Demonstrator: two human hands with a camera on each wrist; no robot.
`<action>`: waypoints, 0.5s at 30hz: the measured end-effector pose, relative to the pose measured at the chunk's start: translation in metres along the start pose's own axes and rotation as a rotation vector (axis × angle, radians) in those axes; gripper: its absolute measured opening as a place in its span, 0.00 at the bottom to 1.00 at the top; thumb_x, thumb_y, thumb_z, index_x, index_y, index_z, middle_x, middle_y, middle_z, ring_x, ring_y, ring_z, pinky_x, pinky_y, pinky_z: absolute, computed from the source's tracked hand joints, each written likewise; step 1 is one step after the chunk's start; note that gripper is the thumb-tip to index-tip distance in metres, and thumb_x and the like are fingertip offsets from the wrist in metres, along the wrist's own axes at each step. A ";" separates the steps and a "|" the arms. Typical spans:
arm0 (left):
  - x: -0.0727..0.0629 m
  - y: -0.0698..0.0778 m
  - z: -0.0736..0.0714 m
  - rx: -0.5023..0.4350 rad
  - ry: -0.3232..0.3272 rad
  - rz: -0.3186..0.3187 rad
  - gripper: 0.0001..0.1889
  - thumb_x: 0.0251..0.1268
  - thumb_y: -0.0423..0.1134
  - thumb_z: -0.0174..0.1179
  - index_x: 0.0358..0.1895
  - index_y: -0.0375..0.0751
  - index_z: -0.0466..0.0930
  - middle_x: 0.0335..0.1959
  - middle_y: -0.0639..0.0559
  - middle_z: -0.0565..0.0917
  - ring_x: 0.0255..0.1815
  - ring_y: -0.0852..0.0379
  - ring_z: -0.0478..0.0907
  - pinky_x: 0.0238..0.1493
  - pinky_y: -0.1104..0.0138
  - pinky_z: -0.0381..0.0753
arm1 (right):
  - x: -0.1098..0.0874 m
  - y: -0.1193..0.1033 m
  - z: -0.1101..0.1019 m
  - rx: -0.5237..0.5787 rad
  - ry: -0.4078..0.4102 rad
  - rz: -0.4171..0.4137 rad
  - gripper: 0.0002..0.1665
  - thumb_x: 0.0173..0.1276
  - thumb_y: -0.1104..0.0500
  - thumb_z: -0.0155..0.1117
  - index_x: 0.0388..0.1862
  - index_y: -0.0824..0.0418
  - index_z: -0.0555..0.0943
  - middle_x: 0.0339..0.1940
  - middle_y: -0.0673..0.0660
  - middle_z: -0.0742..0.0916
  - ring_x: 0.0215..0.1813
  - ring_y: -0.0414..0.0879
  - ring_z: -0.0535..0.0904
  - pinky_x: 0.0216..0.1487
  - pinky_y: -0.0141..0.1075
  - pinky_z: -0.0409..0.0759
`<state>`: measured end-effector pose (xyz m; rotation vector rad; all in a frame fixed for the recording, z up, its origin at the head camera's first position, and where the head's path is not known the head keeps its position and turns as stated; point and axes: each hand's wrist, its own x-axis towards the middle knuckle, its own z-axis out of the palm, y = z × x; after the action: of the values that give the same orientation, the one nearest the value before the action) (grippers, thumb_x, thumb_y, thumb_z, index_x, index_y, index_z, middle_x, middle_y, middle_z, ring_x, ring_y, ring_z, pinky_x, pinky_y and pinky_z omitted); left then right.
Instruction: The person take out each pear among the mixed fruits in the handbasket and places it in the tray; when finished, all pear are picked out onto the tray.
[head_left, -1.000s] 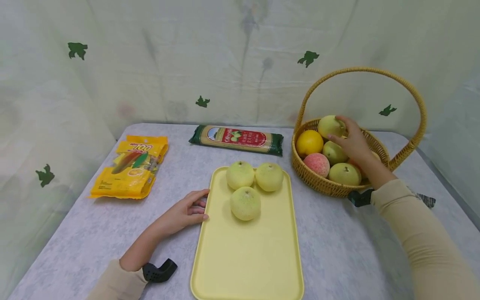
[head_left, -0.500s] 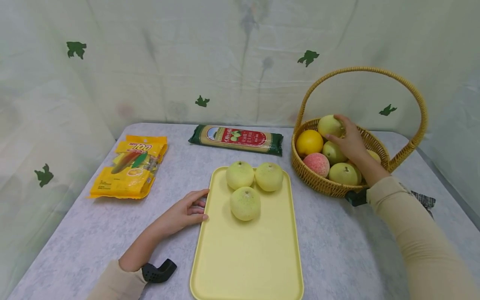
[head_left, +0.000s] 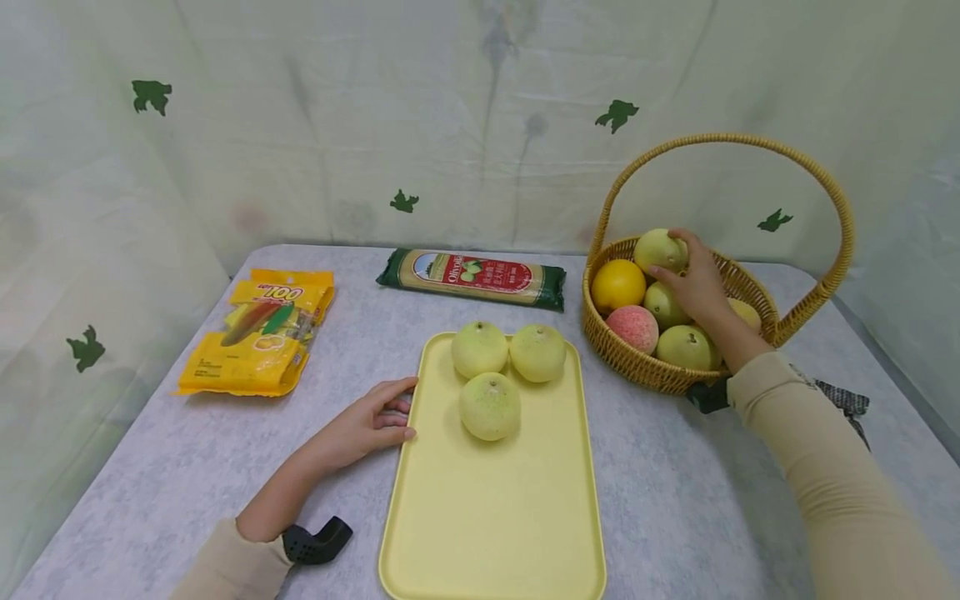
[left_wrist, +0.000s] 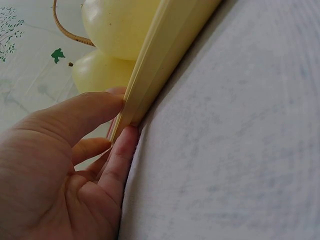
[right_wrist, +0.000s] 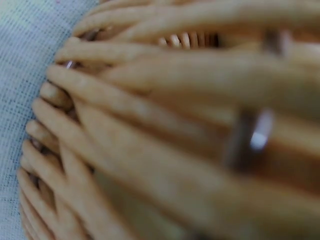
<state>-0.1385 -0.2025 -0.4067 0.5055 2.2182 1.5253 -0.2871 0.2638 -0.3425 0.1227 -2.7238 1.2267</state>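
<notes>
My right hand (head_left: pixel 701 287) reaches into the wicker basket (head_left: pixel 648 367) and holds a round yellow-green fruit (head_left: pixel 657 250), thumb and fingers spread around it. Beside it in the basket are an orange (head_left: pixel 618 285), a pink peach (head_left: pixel 632 328) and more greenish fruits. My left hand (head_left: pixel 367 425) touches the left rim of the pale yellow tray (head_left: pixel 495 525). In the left wrist view, the thumb of the left hand (left_wrist: pixel 55 165) meets the rim while other fingertips lie against its outer side. Three yellow-green fruits (head_left: pixel 490 407) sit together near the tray's far end. Only blurred basket weave (right_wrist: pixel 150 125) fills the right wrist view.
A yellow candy bag (head_left: pixel 255 333) lies at the table's left. Across the back lies a green-ended pasta packet (head_left: pixel 472 279). The basket's tall handle (head_left: pixel 720 138) arches above the fruit. A pale curtain (head_left: pixel 450 108) hangs behind the table.
My right forearm has shifted slightly left, and the hand stays on the same fruit in the basket. The left hand, tray and the fruits on it hold their places.
</notes>
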 end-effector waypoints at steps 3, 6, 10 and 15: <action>0.001 -0.001 -0.001 0.003 -0.001 0.002 0.38 0.57 0.40 0.61 0.69 0.39 0.51 0.55 0.43 0.62 0.50 0.49 0.66 0.47 0.69 0.71 | 0.001 0.000 0.000 -0.009 -0.010 -0.009 0.37 0.66 0.50 0.53 0.70 0.53 0.51 0.68 0.65 0.57 0.65 0.62 0.53 0.58 0.58 0.55; 0.001 -0.001 -0.001 0.006 -0.003 0.001 0.38 0.57 0.41 0.61 0.69 0.40 0.52 0.55 0.43 0.62 0.50 0.49 0.66 0.47 0.69 0.71 | 0.002 0.000 0.000 -0.025 -0.009 -0.027 0.36 0.67 0.53 0.53 0.71 0.54 0.52 0.67 0.66 0.58 0.65 0.62 0.54 0.58 0.58 0.55; 0.001 -0.001 -0.001 0.003 -0.002 -0.004 0.38 0.57 0.41 0.62 0.69 0.40 0.52 0.55 0.43 0.62 0.50 0.49 0.66 0.47 0.69 0.71 | 0.003 0.001 0.000 -0.031 0.005 -0.040 0.35 0.67 0.53 0.53 0.71 0.54 0.53 0.66 0.68 0.59 0.64 0.63 0.55 0.57 0.58 0.57; 0.001 -0.001 -0.001 -0.002 0.000 -0.006 0.38 0.57 0.41 0.62 0.69 0.40 0.52 0.55 0.43 0.62 0.50 0.49 0.66 0.47 0.69 0.71 | 0.003 0.001 0.001 0.002 0.055 -0.047 0.35 0.67 0.50 0.53 0.70 0.54 0.55 0.64 0.66 0.63 0.60 0.59 0.59 0.55 0.55 0.61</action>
<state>-0.1395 -0.2030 -0.4074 0.4981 2.2156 1.5248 -0.2900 0.2638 -0.3435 0.1505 -2.6575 1.2015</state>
